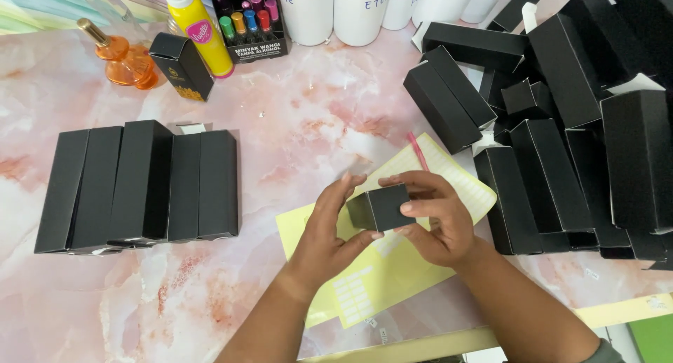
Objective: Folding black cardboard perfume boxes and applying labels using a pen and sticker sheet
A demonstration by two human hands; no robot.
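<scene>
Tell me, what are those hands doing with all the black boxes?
A person holds one small black box end-on between the left hand and right hand, above yellow sticker sheets on a pink marble table. A neat row of black boxes lies to the left, and a jumbled pile of black boxes lies to the right.

Black box (381, 207) over yellow label sheet (392, 265) (many more around).
</scene>
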